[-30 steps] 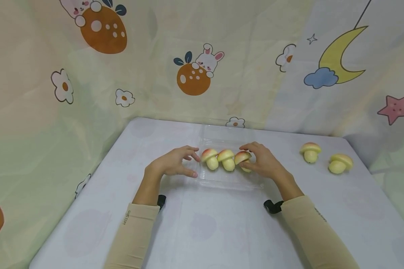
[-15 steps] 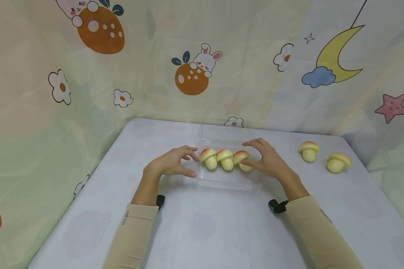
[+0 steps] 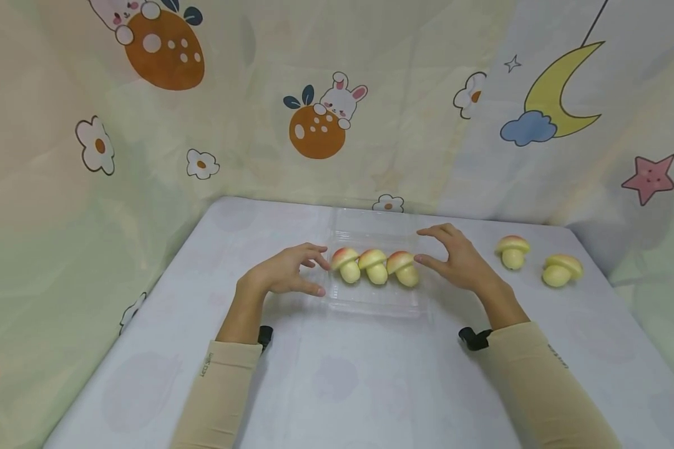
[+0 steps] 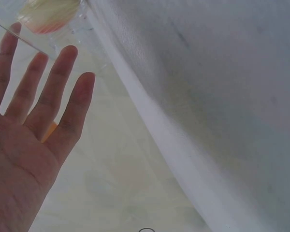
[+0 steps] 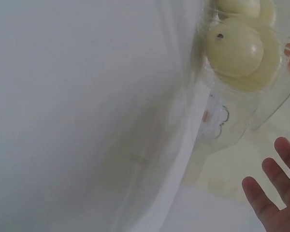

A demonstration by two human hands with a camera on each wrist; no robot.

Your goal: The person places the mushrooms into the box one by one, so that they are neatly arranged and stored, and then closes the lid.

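Observation:
A clear plastic box, its lid folded back toward the wall, lies on the table with three toy mushrooms in a row inside. These are a left mushroom, a middle mushroom and a right mushroom, pale yellow with reddish caps. My left hand rests at the box's left side, fingertips right at its edge; the left wrist view shows its fingers extended. My right hand is spread just right of the box, holding nothing, its thumb tip close to the right mushroom.
Two more toy mushrooms, one upright and one tilted, lie on the white-covered table at the right. A patterned cloth wall rises behind the table's back edge.
My right hand has let go of the right mushroom and drawn back to the right, its fingers spreading. The left hand stays at the box's left side.

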